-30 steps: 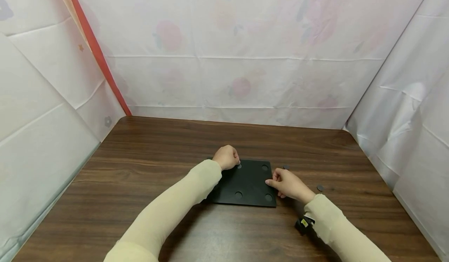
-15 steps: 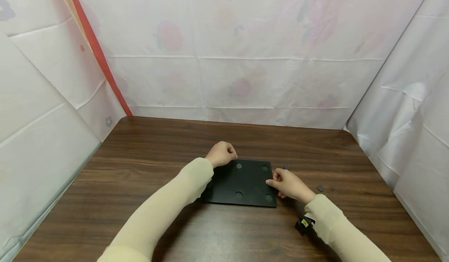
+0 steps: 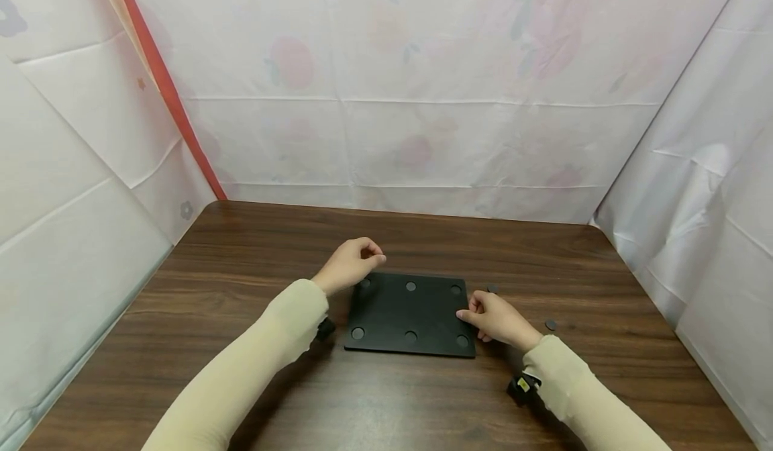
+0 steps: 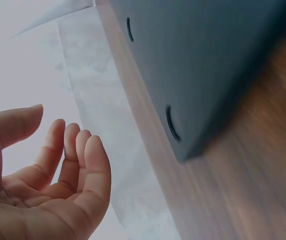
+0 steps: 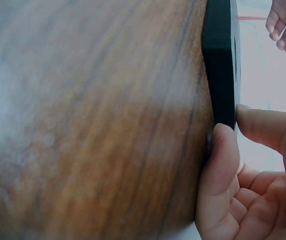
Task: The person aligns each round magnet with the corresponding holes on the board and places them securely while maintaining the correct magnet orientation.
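Note:
A flat black board [image 3: 386, 310] with several round recesses lies on the table. The grey disc [image 3: 411, 286] at its back middle shows lighter than the board. My left hand [image 3: 353, 263] hovers off the board's back left corner. In the left wrist view its fingers [image 4: 97, 165] bend loosely, thumb apart, with nothing between them. At the right side, my right hand [image 3: 498, 317] pinches the board's edge. The right wrist view has the thumb [image 5: 263, 125] on the top face and a finger [image 5: 222, 160] against the edge.
Two loose dark discs lie right of the board: one disc [image 3: 492, 288] behind the right hand, another disc [image 3: 550, 325] farther right. The brown wooden table [image 3: 272, 236] ends at a pale patterned curtain [image 3: 386, 135]. A small black wrist device [image 3: 521, 388] hangs under the right sleeve.
My left hand has left the back middle recess and moved left past the board's corner, its fingers parting. The board's left recesses are uncovered. My right hand stays on the edge.

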A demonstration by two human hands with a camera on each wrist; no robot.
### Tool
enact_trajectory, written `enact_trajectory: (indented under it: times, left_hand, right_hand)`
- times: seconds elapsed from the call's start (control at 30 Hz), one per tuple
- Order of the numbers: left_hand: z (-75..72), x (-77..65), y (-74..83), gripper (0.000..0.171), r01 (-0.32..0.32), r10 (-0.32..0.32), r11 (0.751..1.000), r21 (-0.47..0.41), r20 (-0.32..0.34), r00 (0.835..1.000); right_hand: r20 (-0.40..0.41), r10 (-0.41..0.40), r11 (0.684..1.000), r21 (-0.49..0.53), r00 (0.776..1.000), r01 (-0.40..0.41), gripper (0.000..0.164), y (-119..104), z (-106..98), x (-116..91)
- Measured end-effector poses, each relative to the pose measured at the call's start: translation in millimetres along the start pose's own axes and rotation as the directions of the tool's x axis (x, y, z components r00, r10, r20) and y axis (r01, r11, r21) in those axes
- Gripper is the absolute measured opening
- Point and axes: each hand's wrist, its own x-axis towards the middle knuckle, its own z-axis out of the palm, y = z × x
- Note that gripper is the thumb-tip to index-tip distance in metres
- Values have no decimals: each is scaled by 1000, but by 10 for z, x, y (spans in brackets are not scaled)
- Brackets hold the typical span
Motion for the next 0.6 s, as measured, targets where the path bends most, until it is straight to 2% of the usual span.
enact_trajectory:
  times: [0.2, 0.43, 0.6]
  left_hand:
    - [-130, -197, -101, 22, -4, 4, 1000, -23, -23, 1000]
    - [-185, -357, -201, 27, -39, 42, 999, 37, -65, 997]
    - [-192, -432, -266, 38, -45, 49, 996, 82, -47, 998]
  right_hand:
    - [0, 1, 1000, -3, 1000, -1, 31, 3, -9, -1]
    - [2, -5, 1000, -10, 1000, 5, 30, 6, -12, -1]
    - [-1, 1, 1000, -8, 1000, -1, 30, 1, -9, 4]
